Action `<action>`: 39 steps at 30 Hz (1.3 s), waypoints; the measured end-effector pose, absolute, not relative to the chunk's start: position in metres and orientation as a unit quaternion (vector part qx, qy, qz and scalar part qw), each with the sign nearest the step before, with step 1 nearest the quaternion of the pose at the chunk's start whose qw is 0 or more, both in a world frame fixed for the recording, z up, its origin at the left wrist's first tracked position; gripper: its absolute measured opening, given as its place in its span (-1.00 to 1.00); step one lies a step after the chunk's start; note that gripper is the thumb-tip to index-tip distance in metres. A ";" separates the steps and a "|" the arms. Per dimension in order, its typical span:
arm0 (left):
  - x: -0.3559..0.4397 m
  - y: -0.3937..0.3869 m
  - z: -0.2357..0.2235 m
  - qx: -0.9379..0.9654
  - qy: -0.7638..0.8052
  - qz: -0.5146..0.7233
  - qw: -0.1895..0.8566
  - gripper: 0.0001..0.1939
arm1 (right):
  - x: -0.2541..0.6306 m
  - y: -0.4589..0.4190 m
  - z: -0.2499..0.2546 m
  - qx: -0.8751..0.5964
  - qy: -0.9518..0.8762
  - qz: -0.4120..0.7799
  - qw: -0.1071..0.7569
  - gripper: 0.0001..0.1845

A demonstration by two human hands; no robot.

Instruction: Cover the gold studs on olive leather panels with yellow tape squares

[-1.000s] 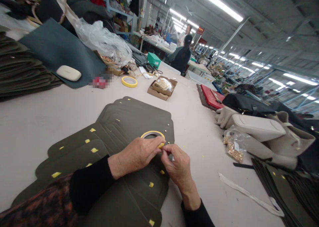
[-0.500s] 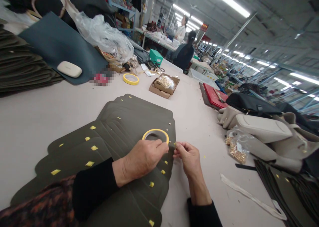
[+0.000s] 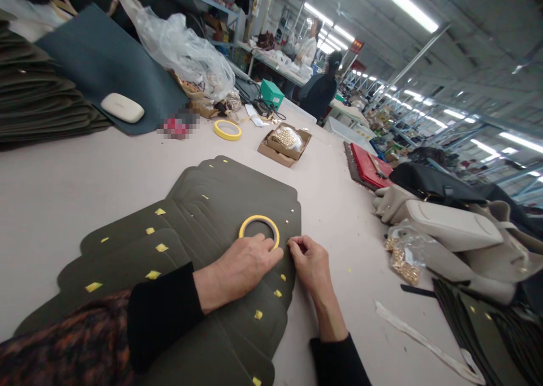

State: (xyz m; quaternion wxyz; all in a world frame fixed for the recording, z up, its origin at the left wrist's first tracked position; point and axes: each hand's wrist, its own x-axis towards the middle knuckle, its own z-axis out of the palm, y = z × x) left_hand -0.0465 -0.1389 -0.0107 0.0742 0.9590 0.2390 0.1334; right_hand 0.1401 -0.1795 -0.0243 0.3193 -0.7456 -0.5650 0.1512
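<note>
Pale tabletop [image 3: 335, 199] carries fanned dark-olive panels [image 3: 241, 185]; over them the left hand [image 3: 240, 273] grips a yellow ring-shaped tape roll [image 3: 258, 218], probably light, firm, best held by its rim. At the panels' right edge, the right hand [image 3: 313, 264] pinches, apparently, a tiny yellowish tape scrap [image 3: 288, 242].

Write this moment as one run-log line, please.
olive panels: overlapping, dotted with yellow tape pieces | left hand: gripping yellow tape roll | right hand: pinching at panels' right edge
</note>
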 end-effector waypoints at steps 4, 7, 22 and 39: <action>-0.048 -0.139 -0.011 0.959 0.238 0.140 0.069 -0.87 | 0.143 -0.182 -0.022 -0.758 -0.564 0.110 0.309 -0.71; -0.049 -0.139 -0.012 0.956 0.246 0.143 0.069 -0.87 | 0.148 -0.190 -0.022 -0.735 -0.591 0.045 0.329 -0.77; -0.053 -0.134 -0.009 0.957 0.208 0.187 0.078 -0.90 | 0.142 -0.182 -0.018 -0.718 -0.660 0.051 0.215 -0.81; -0.063 -0.122 -0.016 0.913 0.190 0.306 0.192 -0.56 | 0.114 -0.208 -0.001 -0.587 -0.697 0.108 0.397 -0.81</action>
